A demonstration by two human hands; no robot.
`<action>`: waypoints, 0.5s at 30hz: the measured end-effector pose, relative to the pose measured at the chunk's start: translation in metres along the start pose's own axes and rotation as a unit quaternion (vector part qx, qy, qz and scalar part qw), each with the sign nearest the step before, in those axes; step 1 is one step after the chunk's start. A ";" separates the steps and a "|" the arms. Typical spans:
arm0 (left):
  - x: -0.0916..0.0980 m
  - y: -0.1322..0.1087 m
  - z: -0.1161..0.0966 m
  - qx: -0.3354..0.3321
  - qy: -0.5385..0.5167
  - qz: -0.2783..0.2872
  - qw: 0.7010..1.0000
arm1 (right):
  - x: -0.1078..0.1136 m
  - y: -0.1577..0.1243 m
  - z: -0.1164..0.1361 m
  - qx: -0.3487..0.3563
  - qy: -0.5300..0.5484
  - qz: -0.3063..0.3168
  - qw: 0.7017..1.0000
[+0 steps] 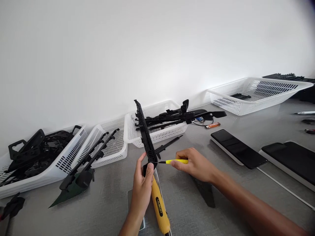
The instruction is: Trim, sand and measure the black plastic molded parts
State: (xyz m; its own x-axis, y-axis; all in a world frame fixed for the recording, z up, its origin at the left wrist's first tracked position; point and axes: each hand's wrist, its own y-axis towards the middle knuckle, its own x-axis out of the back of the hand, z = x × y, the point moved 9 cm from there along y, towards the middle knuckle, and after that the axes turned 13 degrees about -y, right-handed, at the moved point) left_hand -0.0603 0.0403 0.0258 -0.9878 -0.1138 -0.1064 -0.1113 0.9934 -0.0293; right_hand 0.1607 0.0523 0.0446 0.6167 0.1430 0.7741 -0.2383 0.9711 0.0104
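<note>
My left hand is closed around the lower end of a long black plastic strip, which tilts up and away from me. Between the fingers and thumb of my right hand is a slim yellow-handled tool, perhaps a craft knife. Its thin tip points left and meets the strip's lower end, close to my left thumb; whether it touches is too small to tell. Just below, beside my left wrist, lies a thick yellow tool handle with a black label. A dark flat piece lies beneath my right wrist.
White baskets with black plastic parts stand along the wall: left, next to it, middle and right. Black calipers lie before the middle one. A phone, a white cable and an orange lighter are at right.
</note>
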 end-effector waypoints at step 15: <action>-0.026 -0.013 0.022 0.081 -0.041 0.112 0.990 | -0.009 0.004 -0.008 0.003 0.088 0.033 0.996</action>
State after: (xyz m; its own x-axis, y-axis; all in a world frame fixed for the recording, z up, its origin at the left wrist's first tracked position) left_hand -0.0311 0.0301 0.0069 -0.9728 0.1022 -0.2077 0.1357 0.9787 -0.1543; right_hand 0.1605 0.0561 0.0320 0.7215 0.2383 0.6501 -0.2867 0.9575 -0.0328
